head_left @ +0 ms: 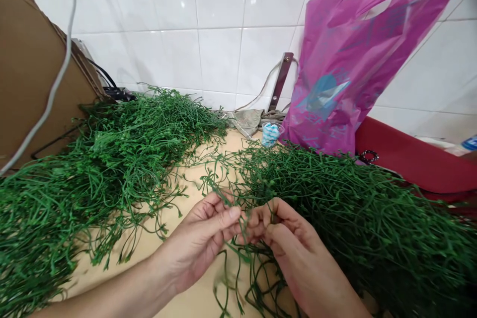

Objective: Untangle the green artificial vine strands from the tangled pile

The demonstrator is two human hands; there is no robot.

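Observation:
Near the middle of the view, my left hand (208, 233) pinches a thin green stem between thumb and fingers. My right hand (286, 238), close beside it, has its fingers curled on green stems too; its fingertips partly hide where they grip. More loose stems (257, 278) hang or lie below both hands. A big heap of green stems (126, 144) with small forked tips spreads on the left. Another, darker heap (365, 208) lies to the right, reaching my right hand.
The tan tabletop (164, 273) shows between the heaps. At the back stand a purple plastic bag (335, 74), a small clear cup (271, 134) with blue and white pieces, and a metal bracket (281, 82). A cardboard box (33, 59) and white cable (55, 84) are left; a red object (413, 159) is right.

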